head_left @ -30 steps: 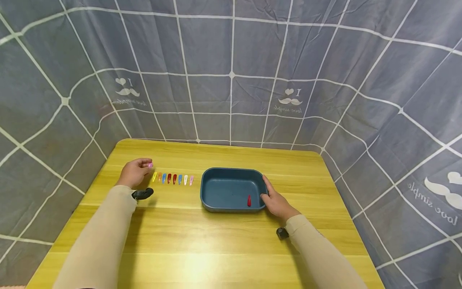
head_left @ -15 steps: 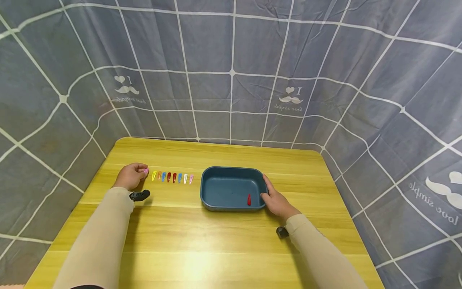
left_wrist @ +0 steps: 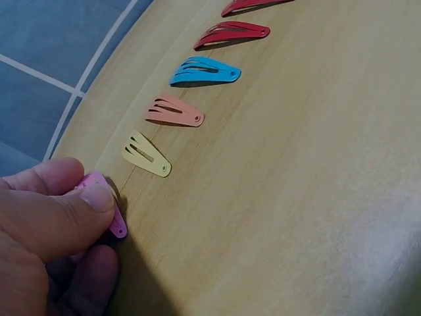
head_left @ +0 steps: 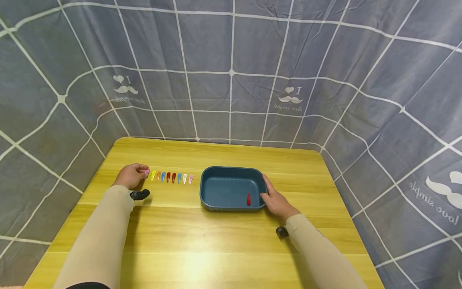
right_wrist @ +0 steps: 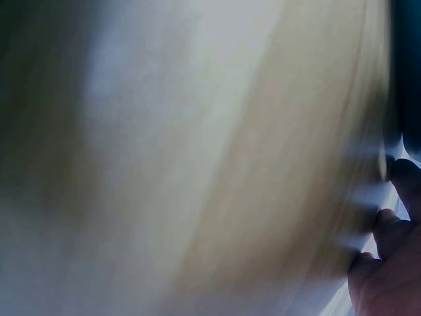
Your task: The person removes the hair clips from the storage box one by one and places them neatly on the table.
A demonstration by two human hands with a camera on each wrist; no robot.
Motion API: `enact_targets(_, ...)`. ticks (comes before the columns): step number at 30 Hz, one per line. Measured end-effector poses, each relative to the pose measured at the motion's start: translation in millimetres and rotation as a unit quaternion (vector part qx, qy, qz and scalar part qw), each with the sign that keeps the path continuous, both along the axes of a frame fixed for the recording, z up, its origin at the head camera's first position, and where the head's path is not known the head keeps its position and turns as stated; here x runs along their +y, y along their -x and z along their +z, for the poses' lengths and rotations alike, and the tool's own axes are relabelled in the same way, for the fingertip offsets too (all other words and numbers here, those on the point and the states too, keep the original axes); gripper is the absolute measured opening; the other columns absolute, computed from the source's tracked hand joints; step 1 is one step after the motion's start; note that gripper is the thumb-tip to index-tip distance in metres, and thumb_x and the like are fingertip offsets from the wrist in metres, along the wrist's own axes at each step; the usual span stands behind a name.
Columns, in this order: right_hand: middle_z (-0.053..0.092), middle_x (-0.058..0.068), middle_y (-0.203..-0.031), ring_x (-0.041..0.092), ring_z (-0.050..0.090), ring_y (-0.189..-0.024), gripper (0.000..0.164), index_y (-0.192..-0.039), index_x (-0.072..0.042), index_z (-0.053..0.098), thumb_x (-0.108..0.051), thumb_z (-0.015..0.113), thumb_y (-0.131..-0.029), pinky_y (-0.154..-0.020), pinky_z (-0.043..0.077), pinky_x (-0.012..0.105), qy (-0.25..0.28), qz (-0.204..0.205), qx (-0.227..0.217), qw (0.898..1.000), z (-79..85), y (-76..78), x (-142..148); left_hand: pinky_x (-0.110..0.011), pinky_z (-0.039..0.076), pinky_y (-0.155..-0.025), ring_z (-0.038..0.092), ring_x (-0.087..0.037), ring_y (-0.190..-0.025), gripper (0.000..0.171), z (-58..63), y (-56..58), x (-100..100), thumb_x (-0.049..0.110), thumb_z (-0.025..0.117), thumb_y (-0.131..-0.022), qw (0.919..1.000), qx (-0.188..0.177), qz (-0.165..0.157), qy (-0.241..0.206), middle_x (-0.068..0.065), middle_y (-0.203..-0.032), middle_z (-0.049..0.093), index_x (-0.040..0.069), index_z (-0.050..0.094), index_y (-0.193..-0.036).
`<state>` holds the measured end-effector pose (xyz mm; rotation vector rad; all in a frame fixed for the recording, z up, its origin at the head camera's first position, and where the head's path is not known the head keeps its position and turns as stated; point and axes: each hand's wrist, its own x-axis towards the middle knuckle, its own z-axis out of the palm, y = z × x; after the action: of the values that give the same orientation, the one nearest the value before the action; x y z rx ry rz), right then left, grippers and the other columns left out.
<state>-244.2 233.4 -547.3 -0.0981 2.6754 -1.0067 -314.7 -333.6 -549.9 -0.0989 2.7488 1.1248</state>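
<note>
My left hand (head_left: 130, 176) pinches a pink snap hair clip (left_wrist: 118, 226) between thumb and finger, low over the table at the left end of a row of clips. The thumb covers its middle in the left wrist view. Beside it lie a yellow clip (left_wrist: 146, 155), an orange clip (left_wrist: 177, 112), a blue clip (left_wrist: 207, 70) and a red clip (left_wrist: 238, 31). My right hand (head_left: 277, 202) grips the right wall of a dark blue rectangular bin (head_left: 231, 208), thumb over the rim. Inside the bin, near that side, is a red hair clip (head_left: 248, 199).
The row continues toward the bin with another red clip (head_left: 174, 178), a blue clip (head_left: 179, 178), a white clip (head_left: 185, 178) and a pink clip (head_left: 191, 179). Grey checked curtains (head_left: 209, 96) stand around the wooden table (head_left: 173, 257).
My left hand has brought the pink clip left and slightly nearer, from above the yellow clip to the row's left end. The right hand and bin stay in place.
</note>
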Motion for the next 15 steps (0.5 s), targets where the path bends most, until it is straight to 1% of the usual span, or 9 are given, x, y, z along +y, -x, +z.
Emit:
enact_targets(4,0.034,0.016,-0.170,0.049,0.045,-0.148,0.074,-0.168,-0.045,-0.002,-0.039,0.041,-0.109,-0.120,0.035,0.066,0.000,0.000,-0.001,1.000,-0.4,-0.1,0.1,-0.050,0.052,-0.095,0.061,-0.035,-0.107,0.038,0.7,0.8,-0.9,0.016,0.061,-0.107,0.9998,-0.017,0.001,0.008,-0.023,-0.121,0.068,-0.005,0.062,-0.138)
enact_targets(7,0.033,0.015,-0.171,0.049,0.044,-0.148,0.074,-0.169,-0.044,-0.002,-0.039,0.042,-0.109,-0.120,0.034,0.067,0.003,-0.001,-0.002,1.000,0.0,-0.2,0.2,-0.057,0.050,-0.101,0.059,-0.039,-0.112,0.039,3.3,1.5,0.4,0.017,0.060,-0.108,0.9994,-0.032,-0.001,0.011,-0.026,-0.125,0.066,-0.006,0.060,-0.140)
enact_targets(10,0.032,0.015,-0.171,0.049,0.042,-0.149,0.074,-0.169,-0.044,-0.001,-0.039,0.042,-0.109,-0.121,0.033,0.067,0.008,-0.002,-0.004,1.000,0.5,-0.3,0.2,-0.060,0.049,-0.105,0.059,-0.041,-0.117,0.041,5.5,1.7,2.4,0.017,0.059,-0.108,0.9991,-0.040,-0.003,0.015,-0.027,-0.130,0.064,-0.006,0.059,-0.141)
enact_targets(15,0.032,0.015,-0.171,0.049,0.042,-0.150,0.074,-0.168,-0.045,-0.002,-0.039,0.041,-0.109,-0.121,0.033,0.067,0.004,0.000,-0.004,1.000,0.4,0.0,0.4,-0.061,0.046,-0.108,0.058,-0.043,-0.119,0.040,6.8,0.9,5.7,0.018,0.059,-0.108,0.9990,-0.035,-0.014,0.025,-0.027,-0.129,0.064,-0.007,0.060,-0.140)
